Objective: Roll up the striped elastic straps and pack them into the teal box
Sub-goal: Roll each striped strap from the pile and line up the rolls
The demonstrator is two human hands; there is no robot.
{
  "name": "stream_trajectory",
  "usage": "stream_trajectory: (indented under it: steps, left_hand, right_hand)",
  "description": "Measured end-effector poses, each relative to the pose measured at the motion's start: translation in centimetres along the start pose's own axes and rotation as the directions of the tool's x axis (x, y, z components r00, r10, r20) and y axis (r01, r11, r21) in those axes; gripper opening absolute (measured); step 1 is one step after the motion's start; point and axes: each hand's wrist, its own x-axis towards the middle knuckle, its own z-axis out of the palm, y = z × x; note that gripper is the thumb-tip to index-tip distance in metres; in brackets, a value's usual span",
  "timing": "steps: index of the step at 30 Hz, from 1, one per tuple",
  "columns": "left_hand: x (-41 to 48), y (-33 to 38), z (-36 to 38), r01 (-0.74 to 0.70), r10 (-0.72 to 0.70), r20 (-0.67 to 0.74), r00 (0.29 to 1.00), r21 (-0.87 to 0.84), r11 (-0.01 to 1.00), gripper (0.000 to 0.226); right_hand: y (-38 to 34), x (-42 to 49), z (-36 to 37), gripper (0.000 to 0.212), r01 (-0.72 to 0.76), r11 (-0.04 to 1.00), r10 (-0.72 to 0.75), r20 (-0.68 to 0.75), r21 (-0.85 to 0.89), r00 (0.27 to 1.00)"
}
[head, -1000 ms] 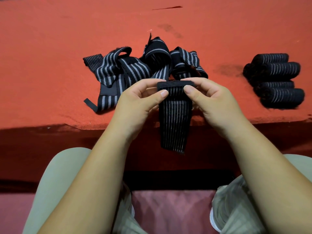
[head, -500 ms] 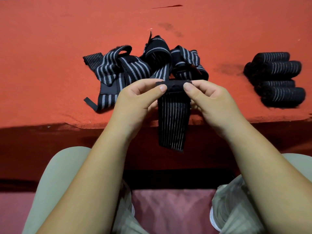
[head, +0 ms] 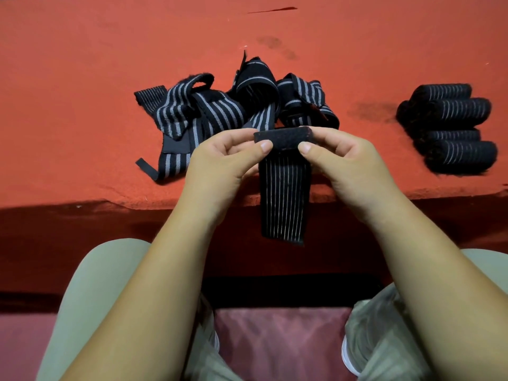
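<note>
Red cloth covers a table (head: 68, 64) where loose straps (head: 209, 114) lie heaped, well apart from stacked rolled straps (head: 456, 133). Over its near edge a striped strap (head: 284, 199) hangs from its rolled top end, pinched between left hand (head: 220, 166) and right hand (head: 346, 160), thumbs facing.

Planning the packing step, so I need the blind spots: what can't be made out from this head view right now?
1) teal box: nowhere in the head view, outside the frame.
2) pile of loose straps: tangled and overlapping, count unclear.
3) rolled straps: stacked; at least four show, any beneath hidden.
4) held strap: left hand and right hand pinch its top; fingers behind it are covered, turns rolled unknown.
</note>
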Motion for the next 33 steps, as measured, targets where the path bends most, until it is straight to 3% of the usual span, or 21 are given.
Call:
stream_trajectory:
  steps: [10,18,23,30,33]
  left_hand:
    - [-0.6,0.0,1.0,-0.064,0.065,-0.037,0.997,0.032,0.997,0.029]
    - [-0.6,0.0,0.7,-0.043,0.043,-0.002,0.999,0.066,0.997,0.03]
    - [-0.3,-0.1,0.3,-0.012,0.011,0.022,1.0,0.053,0.999,0.033]
    - [-0.1,-0.5,0.0,-0.029,0.028,0.022,0.999,0.084,0.996,0.024]
    - [0.0,-0.6,0.0,-0.051,0.05,0.017,0.999,0.069,0.996,0.027]
  right_hand:
    - [0.2,0.0,0.2,0.039,0.018,0.989,-0.014,0.032,-0.147,0.999]
    - [0.6,0.2,0.3,0.037,-0.041,0.993,0.033,-0.071,-0.112,0.997]
    - [0.6,0.2,0.0,0.028,-0.02,0.997,0.016,-0.044,-0.081,0.999]
    - [0.7,0.2,0.0,0.034,0.001,1.0,-0.001,0.018,-0.007,1.0]
    - [0.5,0.4,-0.1,0.035,-0.033,0.999,0.033,-0.033,0.002,0.999]
